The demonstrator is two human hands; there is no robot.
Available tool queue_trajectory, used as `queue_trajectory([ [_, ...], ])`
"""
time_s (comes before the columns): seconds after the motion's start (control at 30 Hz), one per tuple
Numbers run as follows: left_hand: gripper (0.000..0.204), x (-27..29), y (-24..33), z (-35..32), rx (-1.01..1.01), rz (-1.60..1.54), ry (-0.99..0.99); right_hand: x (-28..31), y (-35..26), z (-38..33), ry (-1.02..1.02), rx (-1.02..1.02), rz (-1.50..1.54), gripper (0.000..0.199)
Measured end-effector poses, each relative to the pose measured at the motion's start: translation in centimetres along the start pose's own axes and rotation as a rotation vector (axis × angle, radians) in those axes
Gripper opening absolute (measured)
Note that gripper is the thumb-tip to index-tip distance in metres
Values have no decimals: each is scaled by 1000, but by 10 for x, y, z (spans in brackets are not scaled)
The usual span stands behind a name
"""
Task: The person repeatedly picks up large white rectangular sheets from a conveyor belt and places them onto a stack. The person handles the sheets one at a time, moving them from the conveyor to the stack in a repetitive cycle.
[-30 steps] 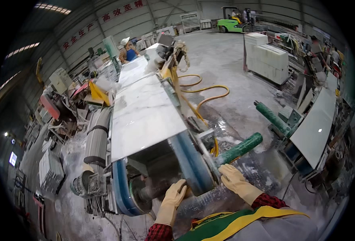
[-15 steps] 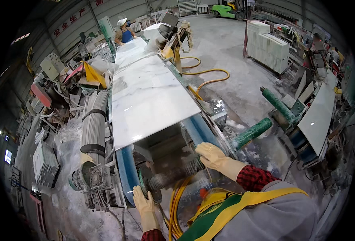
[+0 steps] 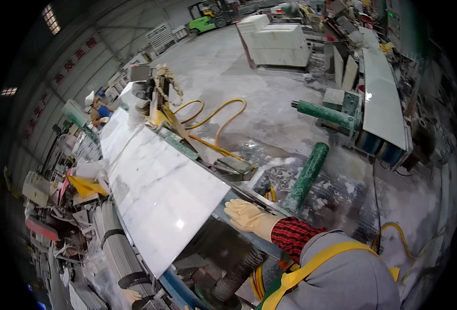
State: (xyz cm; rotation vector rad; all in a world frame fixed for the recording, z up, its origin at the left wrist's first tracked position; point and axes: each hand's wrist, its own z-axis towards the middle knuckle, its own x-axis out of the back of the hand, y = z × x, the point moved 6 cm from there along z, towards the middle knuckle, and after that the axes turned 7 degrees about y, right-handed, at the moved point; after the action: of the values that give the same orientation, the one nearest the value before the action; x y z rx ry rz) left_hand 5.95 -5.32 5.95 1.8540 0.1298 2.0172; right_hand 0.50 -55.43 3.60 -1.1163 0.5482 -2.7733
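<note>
A white, grey-veined stone slab (image 3: 169, 194) lies flat on a conveyor with blue belts (image 3: 179, 287). My right hand (image 3: 251, 217), in a cream rubber glove, rests on the right blue belt just past the slab's near corner. Its fingers stretch out flat and hold nothing. Of my left hand (image 3: 191, 308) only a sliver of glove shows at the lower edge, by the near end of the left belt; its fingers are cut off from view. Between the belts sits a dark ribbed roller (image 3: 239, 274).
A green roller (image 3: 308, 175) sticks out beside the conveyor on the right. Yellow hoses (image 3: 221, 116) loop over the wet floor. Another conveyor carries a pale slab (image 3: 381, 93) at the right. Stacked slabs (image 3: 280, 46) and a green forklift (image 3: 205, 20) stand far off; a person (image 3: 100, 109) is at the far end.
My view has swung to the right, so the conveyor sits further left and tilted. The left hand has nearly left the picture. The right hand stays on the right belt.
</note>
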Motion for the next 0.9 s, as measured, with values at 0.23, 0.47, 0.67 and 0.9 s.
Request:
queue_trajectory([
  [0.23, 55, -15, 37, 58, -402, 38, 226, -11, -3, -6, -44, 2, -15, 50],
  [0.47, 55, -31, 35, 91, -543, 27, 334, -9, -9, -7, -59, 40, -110, 51],
  [0.67, 56, -43, 14, 100, -555, -20, 361, 19, -21, 6, -221, 9, -85, 48],
  [0.9, 54, -40, 13, 107, -436, -33, 261, 13, -24, 9, -221, 11, -105, 43],
])
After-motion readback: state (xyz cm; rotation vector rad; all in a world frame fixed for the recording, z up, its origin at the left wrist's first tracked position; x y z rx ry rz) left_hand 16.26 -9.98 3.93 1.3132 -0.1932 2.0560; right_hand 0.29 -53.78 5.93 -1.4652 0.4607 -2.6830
